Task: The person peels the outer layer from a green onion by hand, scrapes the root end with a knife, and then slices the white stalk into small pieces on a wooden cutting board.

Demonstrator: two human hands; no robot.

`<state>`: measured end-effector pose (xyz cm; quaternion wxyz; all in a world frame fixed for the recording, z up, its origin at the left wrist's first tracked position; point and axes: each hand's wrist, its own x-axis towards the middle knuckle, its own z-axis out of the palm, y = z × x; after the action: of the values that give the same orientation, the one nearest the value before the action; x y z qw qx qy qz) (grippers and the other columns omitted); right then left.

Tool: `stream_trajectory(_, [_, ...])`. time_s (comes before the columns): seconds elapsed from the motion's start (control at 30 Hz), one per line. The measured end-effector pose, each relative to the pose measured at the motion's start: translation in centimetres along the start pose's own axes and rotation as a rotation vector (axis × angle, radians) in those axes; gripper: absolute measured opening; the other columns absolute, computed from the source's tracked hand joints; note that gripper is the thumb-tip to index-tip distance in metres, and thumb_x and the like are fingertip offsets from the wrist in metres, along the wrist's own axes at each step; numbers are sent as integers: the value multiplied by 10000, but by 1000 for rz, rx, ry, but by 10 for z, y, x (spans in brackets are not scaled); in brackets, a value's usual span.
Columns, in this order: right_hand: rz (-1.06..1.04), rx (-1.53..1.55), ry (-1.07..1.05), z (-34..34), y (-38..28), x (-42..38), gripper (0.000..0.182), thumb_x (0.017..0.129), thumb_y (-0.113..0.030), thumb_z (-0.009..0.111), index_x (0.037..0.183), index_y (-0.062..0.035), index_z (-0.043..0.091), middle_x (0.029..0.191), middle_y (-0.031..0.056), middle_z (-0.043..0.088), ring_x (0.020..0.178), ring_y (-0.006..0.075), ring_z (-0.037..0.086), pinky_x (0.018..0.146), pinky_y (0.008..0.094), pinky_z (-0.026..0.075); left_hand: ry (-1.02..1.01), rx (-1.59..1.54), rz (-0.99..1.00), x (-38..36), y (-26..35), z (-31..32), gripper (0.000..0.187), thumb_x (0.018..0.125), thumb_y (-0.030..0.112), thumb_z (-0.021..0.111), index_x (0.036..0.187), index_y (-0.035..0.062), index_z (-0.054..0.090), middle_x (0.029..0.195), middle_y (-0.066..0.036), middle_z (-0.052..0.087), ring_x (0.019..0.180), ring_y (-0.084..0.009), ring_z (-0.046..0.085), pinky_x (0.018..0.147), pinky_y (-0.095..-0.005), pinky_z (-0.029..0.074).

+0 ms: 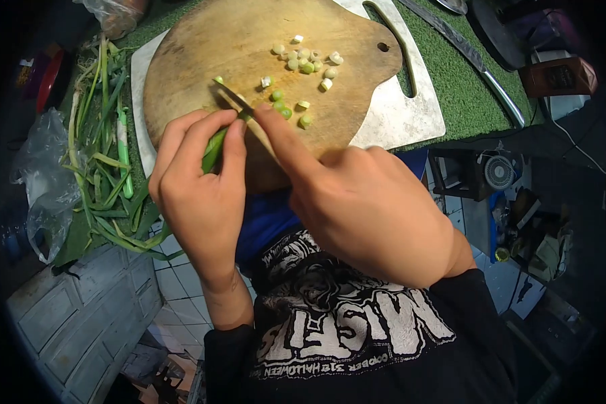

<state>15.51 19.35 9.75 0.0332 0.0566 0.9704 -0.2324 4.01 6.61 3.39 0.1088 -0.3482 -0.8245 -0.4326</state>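
My left hand point(198, 178) is closed around a green onion point(213, 151), its fingertips pressed close to the blade of a knife point(231, 96). In my right hand point(374, 205) is the knife, with the index finger stretched along the blade; the handle is hidden under the palm. The blade reaches over a round wooden cutting board point(222, 40) right beside the held onion. Several cut green onion pieces point(307, 66), white and green, lie scattered on the board beyond my hands.
Beneath the wooden board lies a white cutting board point(421, 118) on a green mat point(464, 101). A bunch of green onions point(101, 175) and a clear plastic bag point(50, 182) are at the left. Another large knife point(475, 60) lies at the right, near a brown packet point(560, 75).
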Motion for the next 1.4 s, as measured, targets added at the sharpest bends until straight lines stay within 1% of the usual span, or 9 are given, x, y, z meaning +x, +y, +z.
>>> stream_trajectory(0.23, [-16, -41, -19, 0, -1, -11, 730, 764, -86, 648, 1406, 167, 409, 623, 170, 653, 543, 318, 692, 471, 393, 548, 25, 50, 18, -2, 5, 1, 133, 810, -21, 762, 939, -18, 733, 913, -124, 688, 811, -265, 683, 738, -339, 531])
stream_trajectory(0.3, [48, -23, -7, 4, 0, -28, 808, 808, -62, 672, 1550, -31, 351, 566, 90, 530, 413, 273, 541, 427, 408, 478, 28, 58, 11, -3, 5, 0, 136, 809, -19, 764, 942, -17, 738, 913, -122, 686, 809, -263, 681, 737, -338, 530])
stream_trajectory(0.43, [63, -49, -47, 1, 2, -53, 837, 769, -17, 696, 1546, -54, 387, 562, 42, 476, 412, 218, 502, 414, 382, 458, 46, 62, -11, -5, 4, 3, 140, 808, -17, 767, 946, -17, 744, 917, -119, 679, 811, -262, 678, 734, -338, 530])
stream_trajectory(0.73, [48, 84, 64, 8, 9, -43, 789, 800, 16, 668, 1537, -56, 395, 591, 79, 561, 462, 248, 562, 450, 403, 476, 36, 30, -5, -3, 0, 1, 126, 822, 15, 765, 934, -13, 716, 924, -126, 674, 824, -282, 677, 744, -355, 531])
stream_trajectory(1.17, [41, 63, -4, 9, 4, -23, 796, 815, -12, 666, 1548, -35, 355, 609, 107, 587, 484, 287, 604, 475, 407, 499, 37, 12, 6, -3, -2, 2, 121, 816, -3, 762, 928, -21, 717, 911, -130, 676, 821, -283, 681, 746, -348, 531])
stream_trajectory(1.23, [-35, 90, 15, 10, 5, -16, 860, 728, -74, 668, 1487, 135, 321, 583, 176, 618, 504, 343, 657, 471, 429, 534, 32, 31, 26, -2, -1, 1, 122, 815, -8, 762, 927, -24, 716, 909, -130, 677, 817, -278, 681, 743, -343, 532])
stream_trajectory(1.27, [-33, 93, 16, 11, 5, -14, 860, 728, -74, 668, 1487, 135, 321, 583, 176, 618, 504, 343, 657, 471, 429, 534, 29, 32, 27, -3, -1, 1, 122, 815, -8, 762, 927, -24, 716, 909, -130, 677, 817, -278, 681, 743, -343, 532])
stream_trajectory(1.33, [28, 91, -40, 9, 4, -11, 808, 832, -44, 654, 1559, -25, 302, 659, 139, 628, 515, 331, 626, 499, 423, 512, 34, 32, 18, -3, -1, 2, 123, 816, -9, 761, 930, -24, 718, 909, -129, 678, 818, -269, 680, 744, -341, 533])
stream_trajectory(1.4, [26, 86, -32, 8, 6, -11, 799, 838, -53, 648, 1557, -23, 301, 666, 149, 634, 519, 339, 629, 502, 432, 513, 31, 40, 20, -3, -1, 1, 124, 816, -8, 763, 931, -24, 720, 908, -127, 678, 819, -265, 680, 745, -341, 533])
